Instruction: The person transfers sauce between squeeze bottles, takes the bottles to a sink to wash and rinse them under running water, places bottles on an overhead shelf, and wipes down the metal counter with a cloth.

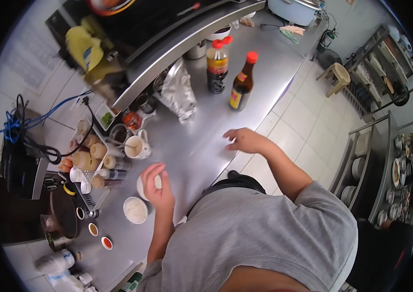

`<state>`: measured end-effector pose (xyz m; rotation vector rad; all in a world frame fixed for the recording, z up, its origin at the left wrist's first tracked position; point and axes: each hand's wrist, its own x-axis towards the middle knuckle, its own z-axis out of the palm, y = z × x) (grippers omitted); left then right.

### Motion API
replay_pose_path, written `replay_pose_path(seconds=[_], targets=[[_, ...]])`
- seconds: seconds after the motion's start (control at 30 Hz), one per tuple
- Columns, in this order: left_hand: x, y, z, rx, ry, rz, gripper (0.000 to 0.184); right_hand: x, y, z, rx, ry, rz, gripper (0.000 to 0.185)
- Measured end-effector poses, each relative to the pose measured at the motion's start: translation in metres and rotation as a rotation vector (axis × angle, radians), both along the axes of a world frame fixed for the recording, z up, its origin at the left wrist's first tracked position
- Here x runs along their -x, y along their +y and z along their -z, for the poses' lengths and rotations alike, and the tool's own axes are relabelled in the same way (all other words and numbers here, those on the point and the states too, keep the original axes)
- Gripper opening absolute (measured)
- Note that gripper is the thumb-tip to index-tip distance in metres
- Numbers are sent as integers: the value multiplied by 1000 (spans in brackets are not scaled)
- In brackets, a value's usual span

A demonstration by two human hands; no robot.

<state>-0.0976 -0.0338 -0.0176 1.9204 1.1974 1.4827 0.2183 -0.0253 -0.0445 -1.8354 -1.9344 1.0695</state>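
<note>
My left hand (157, 187) is just over a white bowl (141, 189), hiding most of it. Its fingers are loosely bent with the thumb apart, and I see nothing in them. Beside it stands another white bowl (135, 210) filled with something white. A white mug (138, 147) with a spoon in it is a little beyond. My right hand (246, 140) hovers by the counter's edge, fingers apart and half curled, holding nothing. Farther along stand a brown glass bottle (242, 85) with a red cap and a plastic bottle (217, 68) of dark liquid.
Crumpled foil (178, 92) lies on the steel counter (201, 126) below a raised shelf (162, 63). Squeeze bottles (87, 160) fill a rack at the left. Small sauce dishes (107, 243) sit nearer. Across the tiled floor are a stool (337, 77) and shelves of plates (350, 193).
</note>
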Motion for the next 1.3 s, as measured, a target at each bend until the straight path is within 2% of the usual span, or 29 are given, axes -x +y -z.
replay_pose_path(seconds=[0.07, 0.13, 0.2, 0.3, 0.4, 0.43, 0.47, 0.53, 0.6, 0.67, 0.7, 0.77, 0.8, 0.87, 0.93, 1.0, 1.03, 1.07, 1.1, 1.13, 1.17, 1.2, 1.27, 1.3], targets=[[-55, 8, 6, 94, -89, 41, 16, -54, 8, 9, -30, -70, 190, 62], [-99, 18, 4, 133, -110, 140, 19, -83, 17, -10, -248, 28, 532, 68], [-134, 28, -10, 115, -85, 215, 23, -93, 24, -51, -738, 159, 585, 78], [-173, 62, -38, -12, 3, 266, 25, -100, 51, -92, -1204, 53, 339, 77], [-221, 132, -51, -9, 54, 241, 47, -98, 82, -101, -1126, 109, 262, 78], [-242, 159, -50, -7, 45, 204, 58, -95, 96, -87, -1133, 164, 345, 71], [-262, 191, -40, -63, 79, 149, 78, -91, 105, -73, -922, 392, 416, 65], [-297, 226, -44, 42, 148, 55, 87, -87, 113, -47, -494, 806, 536, 54], [-318, 248, -41, 326, 77, 83, 90, -88, 108, -34, -606, 649, 538, 36], [-330, 253, -34, 196, -2, -101, 67, -90, 104, -23, -802, 538, 657, 30], [-327, 279, -7, 118, -149, -41, 60, -99, 99, -23, -809, 536, 693, 30], [-330, 292, 10, 124, -435, 74, 46, -114, 90, -21, -804, 555, 753, 29], [-331, 282, -2, 202, -575, 134, 39, -123, 84, -21, -812, 531, 772, 29], [-331, 279, -10, 302, -620, 144, 37, -145, 66, -25, -828, 489, 801, 29], [-327, 268, -20, 340, -601, 176, 44, -175, 39, -33, -805, 527, 827, 26], [-320, 264, 6, 232, -482, 138, 58, -216, 9, -45, -810, 644, 850, 22], [-305, 279, 61, 90, -358, 123, 62, -239, -6, -51, -819, 745, 860, 20], [-316, 245, 55, 91, -363, 189, 66, -265, -22, -55, -766, 920, 856, 17], [-312, 258, 110, 275, -348, 206, 87, -292, -36, -52, -802, 891, 848, 17], [-320, 259, 127, 171, -240, 19, 90, -315, -52, -63, -778, 912, 889, 16], [-332, 257, 133, 73, -124, -173, 92, -339, -66, -62, -765, 887, 889, 16], [-358, 238, 97, 173, -181, -285, 90, -365, -78, -63, -755, 859, 883, 16], [-391, 235, 77, 226, -67, -418, 85, -409, -96, -70, -806, 641, 952, 16], [-408, 228, 71, 239, -56, -329, 85, -433, -105, -68, -778, 584, 975, 17]])
